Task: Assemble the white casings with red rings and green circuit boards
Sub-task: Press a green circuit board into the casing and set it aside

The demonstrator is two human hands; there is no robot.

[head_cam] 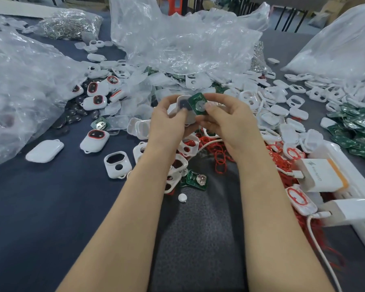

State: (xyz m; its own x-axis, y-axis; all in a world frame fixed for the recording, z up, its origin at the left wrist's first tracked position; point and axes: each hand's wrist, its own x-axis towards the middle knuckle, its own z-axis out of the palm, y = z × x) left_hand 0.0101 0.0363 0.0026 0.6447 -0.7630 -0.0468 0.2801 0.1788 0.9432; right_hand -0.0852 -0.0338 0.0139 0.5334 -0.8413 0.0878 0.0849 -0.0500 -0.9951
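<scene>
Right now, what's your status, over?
Status: left grip holds casing. The right grip pinches board, tilted beside casing, not yet seated. Nothing between them.

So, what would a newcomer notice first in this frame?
The eye goes first to the centre, where the left hand holds a white casing and the right hand pinches a green circuit board beside it. Behind them, crumpled clear plastic bags tower over a spill of loose white casings. A tangle of red rings lies just below the right hand.

Light: bright, even | glare: plastic bags (177,39) | edges: wide-angle bowing
</scene>
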